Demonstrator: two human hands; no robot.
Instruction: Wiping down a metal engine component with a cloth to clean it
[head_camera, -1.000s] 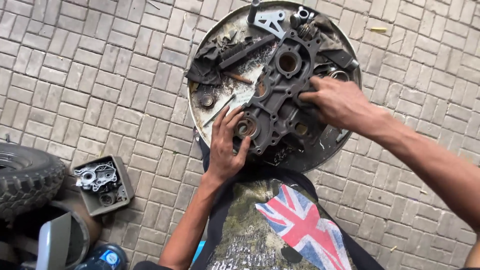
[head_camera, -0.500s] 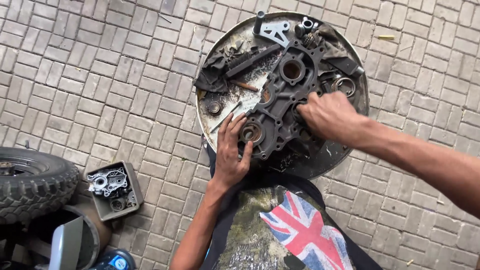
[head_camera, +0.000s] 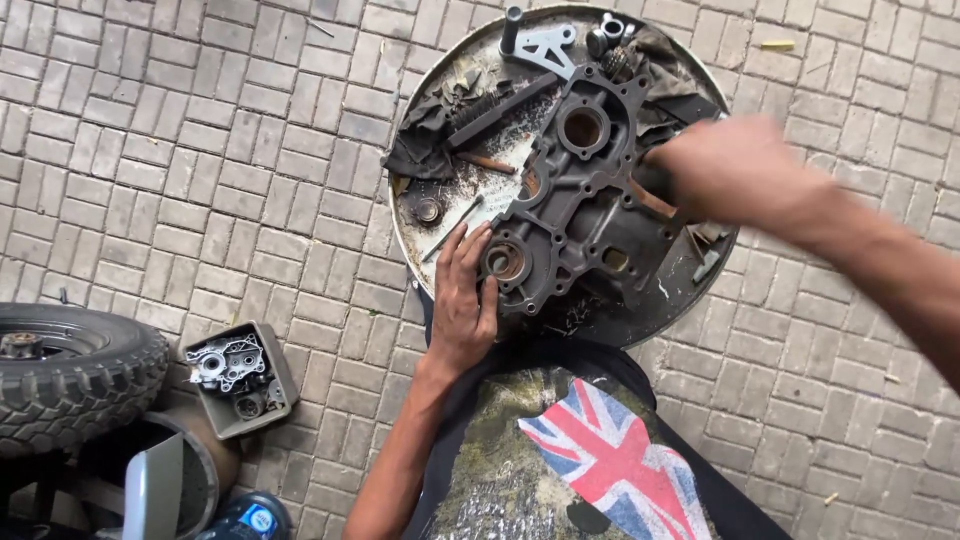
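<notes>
A dark, greasy engine casing (head_camera: 585, 205) lies in a round metal tray (head_camera: 655, 310) on the paved ground. My left hand (head_camera: 462, 300) rests flat against the casing's near left edge, fingers together beside a round bearing hole (head_camera: 503, 262). My right hand (head_camera: 735, 170) is blurred with motion over the casing's right side; whether it grips anything cannot be made out. At the tray's far rim lie a grey bracket (head_camera: 545, 45), a small gear (head_camera: 612, 60) and a dark rag (head_camera: 425, 135).
A knobbly tyre (head_camera: 70, 375) lies at the left. Beside it, a small square box (head_camera: 240, 378) holds metal parts. A round bucket (head_camera: 170, 480) and a blue bottle cap (head_camera: 250, 518) sit at the bottom left. Brick paving surrounds the tray.
My right hand has slid right across the casing and is now blurred. The view has shifted slightly. My left hand stays pressed on the casing's near left edge.
</notes>
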